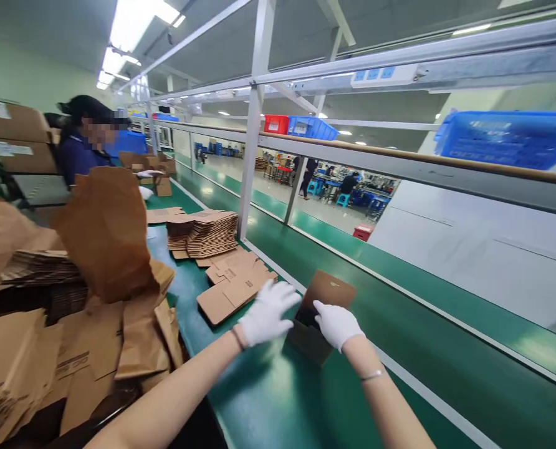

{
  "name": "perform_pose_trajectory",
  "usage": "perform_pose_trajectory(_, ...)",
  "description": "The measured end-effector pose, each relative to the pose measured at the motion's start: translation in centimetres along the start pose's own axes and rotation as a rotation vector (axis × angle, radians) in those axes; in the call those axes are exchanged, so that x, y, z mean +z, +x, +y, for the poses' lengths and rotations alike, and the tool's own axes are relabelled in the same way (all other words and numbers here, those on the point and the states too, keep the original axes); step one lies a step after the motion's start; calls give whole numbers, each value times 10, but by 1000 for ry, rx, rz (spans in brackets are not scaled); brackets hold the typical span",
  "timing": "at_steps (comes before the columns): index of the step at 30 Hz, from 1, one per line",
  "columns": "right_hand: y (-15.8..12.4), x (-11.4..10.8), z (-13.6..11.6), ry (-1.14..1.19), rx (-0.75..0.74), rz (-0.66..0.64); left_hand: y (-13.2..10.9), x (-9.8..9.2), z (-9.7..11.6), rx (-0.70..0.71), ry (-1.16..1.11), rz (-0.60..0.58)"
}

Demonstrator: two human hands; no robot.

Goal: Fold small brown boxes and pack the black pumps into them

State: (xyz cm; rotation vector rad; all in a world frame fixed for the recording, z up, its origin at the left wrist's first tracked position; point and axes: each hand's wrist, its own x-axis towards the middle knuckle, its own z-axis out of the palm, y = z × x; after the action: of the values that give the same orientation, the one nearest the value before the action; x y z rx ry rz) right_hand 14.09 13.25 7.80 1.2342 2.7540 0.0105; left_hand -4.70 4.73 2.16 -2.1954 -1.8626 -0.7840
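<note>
My left hand (269, 313), in a white glove, reaches over the green work surface with fingers spread, holding nothing. It is beside flattened cardboard boxes (231, 290) and close to the left side of an opened-out cardboard box (310, 340). That box stands on the surface with its lid flap (329, 288) raised and its inside dark. My right hand (338, 325), also gloved in white, is closed at the box's right side. Its index finger points over the opening; the other fingertips are partly hidden.
A stack of folded cardboard (212, 234) lies farther along the green table (254, 399). Brown paper and more flat boxes (81, 355) are piled at left. A co-worker (79, 146) is beyond them. A metal frame (252, 162) with blue bins (507, 140) runs along the right.
</note>
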Motion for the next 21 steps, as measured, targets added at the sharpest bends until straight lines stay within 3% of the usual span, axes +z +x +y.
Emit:
perform_pose_trajectory(3,-36,18,-10,69,81,37,-41,-10,-55,-569,200,-11)
perform_pose_trajectory(4,-45,29,-15,88,106,50,-52,-11,-73,-699,246,-62)
perform_pose_trajectory(6,-52,55,-23,87,138,101,-69,-8,-103,-827,282,-176)
perform_pose_trajectory(9,-41,96,-15,-16,110,257,-81,-4,-129,-878,255,-281)
perform_pose_trajectory(13,-8,125,39,-119,57,467,-82,-5,-136,-876,127,-311)
perform_pose_trajectory(17,29,118,112,-40,216,458,-82,-11,-132,-884,79,-241)
perform_pose_trajectory(21,57,99,166,169,380,401,-90,-26,-135,-949,-112,-19)
